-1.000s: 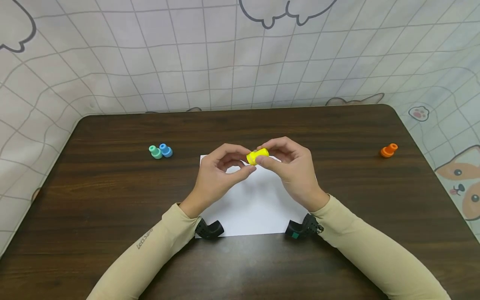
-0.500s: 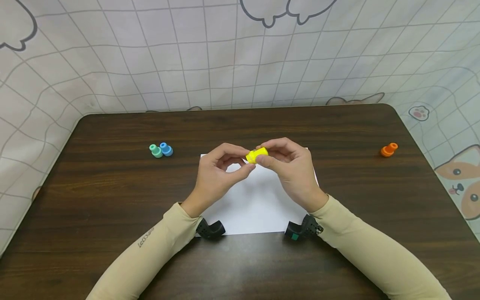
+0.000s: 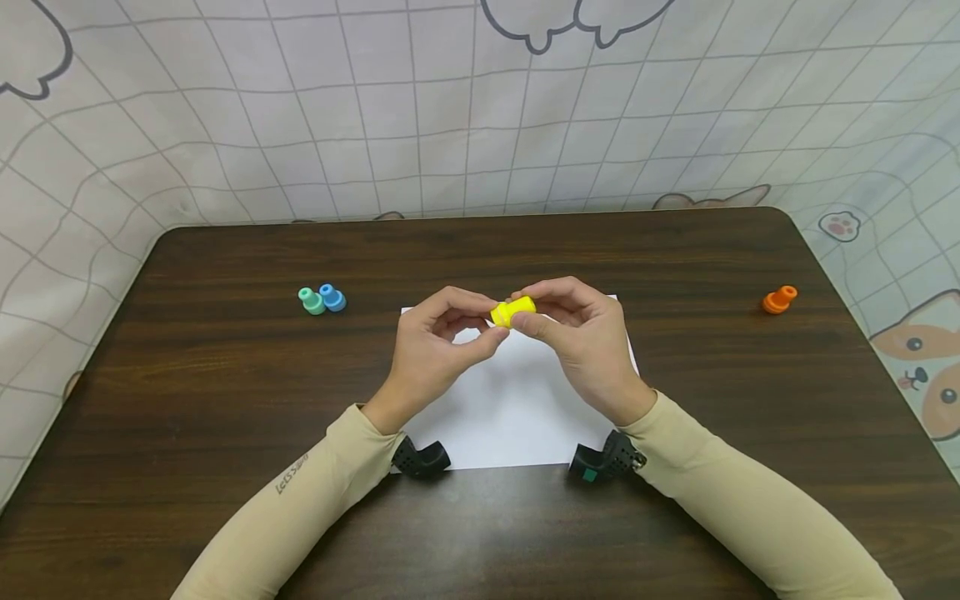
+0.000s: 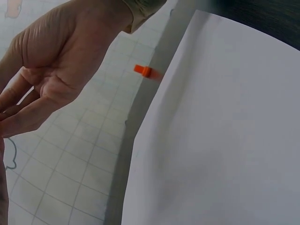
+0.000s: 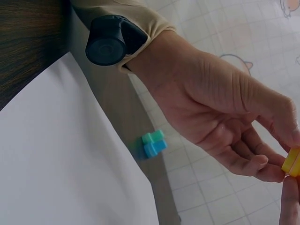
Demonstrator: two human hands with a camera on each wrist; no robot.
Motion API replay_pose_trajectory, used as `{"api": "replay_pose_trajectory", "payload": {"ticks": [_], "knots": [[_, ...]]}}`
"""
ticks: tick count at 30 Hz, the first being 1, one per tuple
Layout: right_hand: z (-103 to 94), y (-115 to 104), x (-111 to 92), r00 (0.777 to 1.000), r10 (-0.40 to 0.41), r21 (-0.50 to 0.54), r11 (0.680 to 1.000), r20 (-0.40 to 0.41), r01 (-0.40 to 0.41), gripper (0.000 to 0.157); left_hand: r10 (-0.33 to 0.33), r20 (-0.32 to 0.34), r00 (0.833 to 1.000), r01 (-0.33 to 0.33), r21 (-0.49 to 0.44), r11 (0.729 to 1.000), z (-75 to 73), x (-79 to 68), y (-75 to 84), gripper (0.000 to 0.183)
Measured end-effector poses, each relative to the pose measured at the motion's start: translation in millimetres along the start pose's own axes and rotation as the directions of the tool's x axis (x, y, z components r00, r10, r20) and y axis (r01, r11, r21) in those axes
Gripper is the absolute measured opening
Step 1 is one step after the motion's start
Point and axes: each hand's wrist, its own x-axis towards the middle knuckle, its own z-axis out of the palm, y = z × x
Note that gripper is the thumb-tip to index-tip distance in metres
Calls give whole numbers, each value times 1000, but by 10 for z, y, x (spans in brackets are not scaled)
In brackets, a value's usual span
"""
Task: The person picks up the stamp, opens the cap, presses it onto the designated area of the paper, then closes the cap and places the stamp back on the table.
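Observation:
A small yellow plastic peg [image 3: 513, 311] is held up over a white sheet of paper [image 3: 517, 400], tilted with its right end higher. My left hand [image 3: 442, 337] pinches its left end between thumb and fingers. The right hand [image 3: 585, 342] grips the other end, thumb across the near side. In the right wrist view the left hand [image 5: 211, 98] is seen from the palm side, with the yellow peg [image 5: 292, 161] at its fingertips, cut off by the frame edge. The left wrist view shows the right hand [image 4: 61, 65]; the peg does not show there.
A mint green peg [image 3: 311, 302] and a blue peg [image 3: 332, 298] stand side by side on the dark wooden table [image 3: 225, 375], left of the paper. An orange peg [image 3: 779, 300] stands at the far right. A grid-patterned cloth [image 3: 450, 108] hangs behind the table.
Both hands stay nearly still over the paper, with the yellow peg shifted only slightly between the fingers. The other pegs keep their places.

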Motion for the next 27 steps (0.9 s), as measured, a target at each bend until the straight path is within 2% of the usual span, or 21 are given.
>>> {"api": "replay_pose_trajectory", "payload": {"ticks": [10,27], "knots": [[-8,-1,1,1000,-30,-13,999,4,30,29,-22,1,1000,22,9,1000,-13,-8,4,27],[-26,-21,27,998,-55,4,998,-14,55,28,-24,-1,1000,24,12,1000,-31,9,23,27]]}}
